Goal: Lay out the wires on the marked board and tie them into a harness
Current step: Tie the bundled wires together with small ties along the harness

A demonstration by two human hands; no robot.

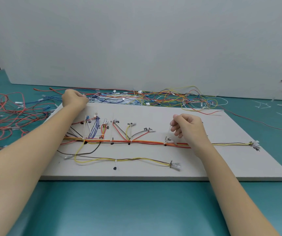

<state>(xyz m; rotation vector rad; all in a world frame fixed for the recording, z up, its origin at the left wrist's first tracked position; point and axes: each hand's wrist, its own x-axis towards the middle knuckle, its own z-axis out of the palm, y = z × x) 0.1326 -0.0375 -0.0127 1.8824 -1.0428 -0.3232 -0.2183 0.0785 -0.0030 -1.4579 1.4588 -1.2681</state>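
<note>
Two hands are working: the right hand (187, 126) is pinching a cable tie (169, 133) on the wire bundle (136, 141) across the board (222, 160), the left hand (73, 98) closing on loose ties (102, 99), likely for the next knot.

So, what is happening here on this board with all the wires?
A person is building a wire harness on the white marked board. The main bundle already lies along the board, with branches going up to handwritten labels and several ties in place. The right hand pinches the tail of a cable tie at the bundle. The left hand reaches past the far edge into the pile of loose ties and wires.
</note>
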